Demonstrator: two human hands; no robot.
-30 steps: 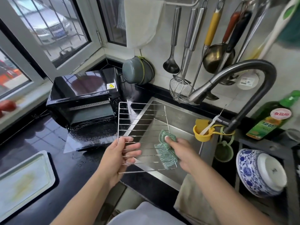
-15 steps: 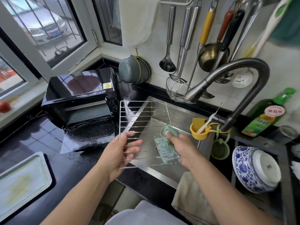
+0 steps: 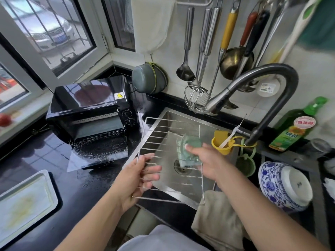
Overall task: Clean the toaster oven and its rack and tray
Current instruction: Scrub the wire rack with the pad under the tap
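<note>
A wire oven rack [image 3: 163, 134] is held flat over the steel sink [image 3: 208, 124]. My left hand [image 3: 139, 176] grips its near left edge, fingers curled over the wires. My right hand [image 3: 204, 160] holds a green scrubbing cloth [image 3: 188, 151] against the rack's right side, thumb on top. The black toaster oven [image 3: 90, 113] stands on the counter to the left with its glass door [image 3: 99, 151] folded down and wet. A pale baking tray [image 3: 23, 205] with yellowish stains lies on the counter at the lower left.
A curved grey faucet [image 3: 253, 84] arches over the sink. Ladles and strainers hang on the wall behind. A yellow holder [image 3: 223, 144], a green oil bottle [image 3: 293, 127] and a blue-and-white bowl [image 3: 282, 185] sit at the right. A beige towel [image 3: 217, 214] drapes over the sink's front edge.
My right hand has slid the green cloth along the rack's right side, away from me. The rack stays in my left hand's grip, and the view has shifted slightly.
</note>
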